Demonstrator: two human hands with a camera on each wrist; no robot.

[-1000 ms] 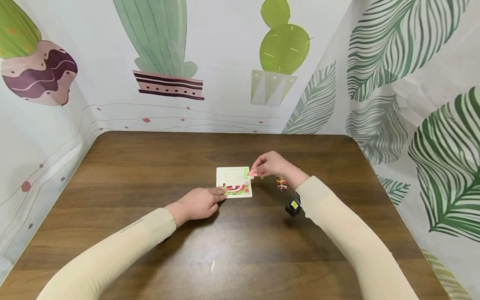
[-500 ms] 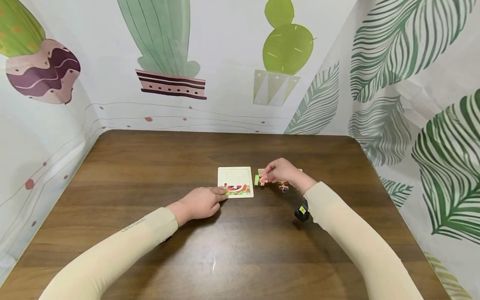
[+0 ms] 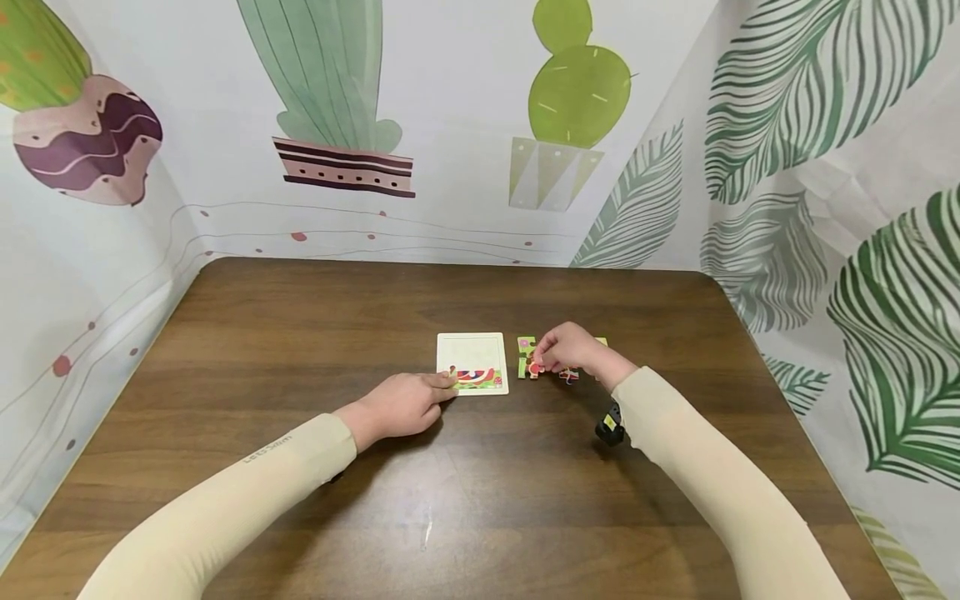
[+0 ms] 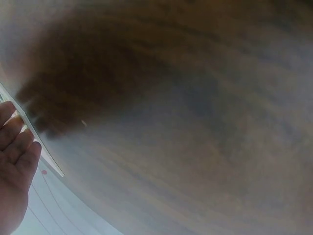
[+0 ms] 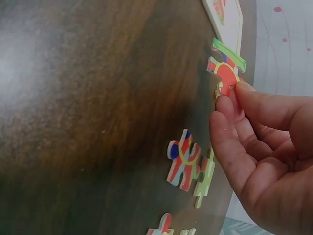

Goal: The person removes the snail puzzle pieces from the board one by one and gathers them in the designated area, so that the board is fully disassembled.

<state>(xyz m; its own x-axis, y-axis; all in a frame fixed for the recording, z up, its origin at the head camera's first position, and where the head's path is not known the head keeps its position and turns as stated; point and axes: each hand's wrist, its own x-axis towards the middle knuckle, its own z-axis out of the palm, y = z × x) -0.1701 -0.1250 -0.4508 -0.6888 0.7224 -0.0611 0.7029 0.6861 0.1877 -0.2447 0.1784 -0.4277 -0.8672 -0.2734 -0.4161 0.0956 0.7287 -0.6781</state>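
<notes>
A white puzzle tray lies on the table, coloured pieces fitted along its near edge. The fingers of my left hand rest straight on its lower left corner; in the left wrist view that hand is at the left edge. Right of the tray, my right hand pinches a red puzzle piece between thumb and fingertips. In the right wrist view the hand holds the red piece beside a green-edged one; whether they are joined I cannot tell.
Loose puzzle pieces lie under and beside the right hand, among them a red, blue and grey one and a green one. The brown table ends at a wall covering with printed cacti and leaves.
My right hand has moved right, away from the tray's edge, with the red piece. The green strip at the tray's upper right is out of it. My left hand has stayed on the tray.
</notes>
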